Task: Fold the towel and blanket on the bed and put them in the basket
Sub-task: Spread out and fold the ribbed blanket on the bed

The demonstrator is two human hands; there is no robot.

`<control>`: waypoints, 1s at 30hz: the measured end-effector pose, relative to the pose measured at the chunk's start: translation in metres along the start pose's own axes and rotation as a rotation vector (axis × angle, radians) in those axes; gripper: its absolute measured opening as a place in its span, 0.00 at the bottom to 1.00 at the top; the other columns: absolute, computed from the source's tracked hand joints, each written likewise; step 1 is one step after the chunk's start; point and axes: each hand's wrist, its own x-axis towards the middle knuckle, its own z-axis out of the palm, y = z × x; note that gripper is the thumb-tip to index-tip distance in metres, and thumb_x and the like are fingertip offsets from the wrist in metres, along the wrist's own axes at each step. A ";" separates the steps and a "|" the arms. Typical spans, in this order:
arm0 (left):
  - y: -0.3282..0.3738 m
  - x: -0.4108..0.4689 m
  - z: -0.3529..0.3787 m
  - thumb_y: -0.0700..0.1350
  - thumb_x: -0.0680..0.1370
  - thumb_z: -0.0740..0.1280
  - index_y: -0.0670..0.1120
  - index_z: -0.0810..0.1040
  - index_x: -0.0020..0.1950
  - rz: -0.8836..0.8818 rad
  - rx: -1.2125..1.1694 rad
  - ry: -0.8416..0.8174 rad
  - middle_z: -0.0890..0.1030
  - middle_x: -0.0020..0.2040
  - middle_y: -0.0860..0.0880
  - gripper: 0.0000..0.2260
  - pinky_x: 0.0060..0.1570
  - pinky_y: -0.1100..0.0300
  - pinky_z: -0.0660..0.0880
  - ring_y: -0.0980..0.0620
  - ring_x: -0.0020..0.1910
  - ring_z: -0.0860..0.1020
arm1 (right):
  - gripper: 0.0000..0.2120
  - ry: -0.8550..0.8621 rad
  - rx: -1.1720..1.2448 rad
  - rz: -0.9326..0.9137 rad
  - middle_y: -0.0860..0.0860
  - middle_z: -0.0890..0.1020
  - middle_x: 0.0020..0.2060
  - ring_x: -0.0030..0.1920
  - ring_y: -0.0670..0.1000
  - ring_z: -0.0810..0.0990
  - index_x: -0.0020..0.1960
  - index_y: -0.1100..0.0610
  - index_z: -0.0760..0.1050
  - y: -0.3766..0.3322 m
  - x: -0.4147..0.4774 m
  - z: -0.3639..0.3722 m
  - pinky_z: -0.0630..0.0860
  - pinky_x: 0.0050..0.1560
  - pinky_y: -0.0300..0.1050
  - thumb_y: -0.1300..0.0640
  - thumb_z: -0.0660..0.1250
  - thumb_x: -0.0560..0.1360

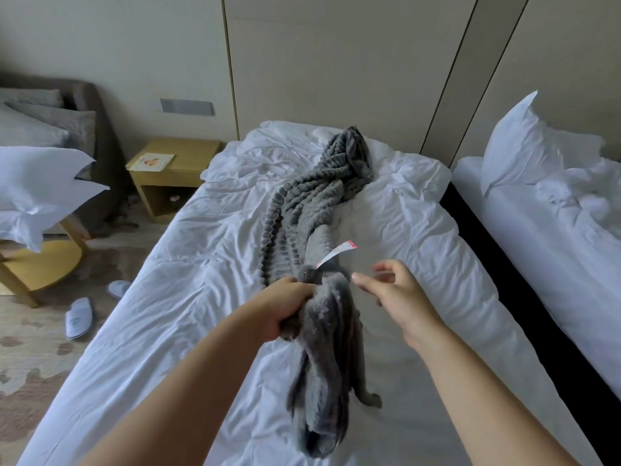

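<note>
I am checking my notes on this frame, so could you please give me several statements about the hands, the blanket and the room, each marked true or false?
1. The left hand grips the grey blanket. True.
2. The right hand grips it as well. False: it is open beside the blanket and holds nothing.
3. The blanket lies folded on the bed. False: it is bunched in a long strip along the bed.
4. A white label sticks out of the blanket near the hands. True.
5. The slippers stand on the nightstand. False: they lie on the floor; the nightstand bears a booklet.
</note>
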 end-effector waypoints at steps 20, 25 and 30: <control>-0.062 0.047 -0.087 0.54 0.74 0.69 0.42 0.78 0.57 -0.260 0.998 0.278 0.78 0.48 0.44 0.18 0.43 0.60 0.69 0.47 0.46 0.76 | 0.11 -0.900 -0.934 0.429 0.49 0.69 0.29 0.31 0.46 0.68 0.34 0.54 0.70 0.102 0.003 -0.056 0.65 0.33 0.40 0.62 0.67 0.72; -0.079 0.081 -0.074 0.47 0.77 0.63 0.42 0.72 0.58 -0.239 0.867 0.496 0.77 0.48 0.42 0.13 0.37 0.60 0.68 0.44 0.43 0.77 | 0.06 -0.161 -0.628 0.362 0.52 0.77 0.42 0.44 0.50 0.76 0.47 0.58 0.76 0.135 0.030 -0.050 0.68 0.47 0.42 0.56 0.65 0.78; -0.096 0.108 -0.072 0.46 0.78 0.60 0.50 0.63 0.71 -0.111 0.910 0.500 0.70 0.61 0.40 0.21 0.42 0.54 0.70 0.41 0.51 0.75 | 0.13 0.042 -0.445 0.412 0.60 0.73 0.35 0.36 0.57 0.74 0.40 0.60 0.69 0.154 0.051 -0.030 0.64 0.39 0.47 0.51 0.62 0.78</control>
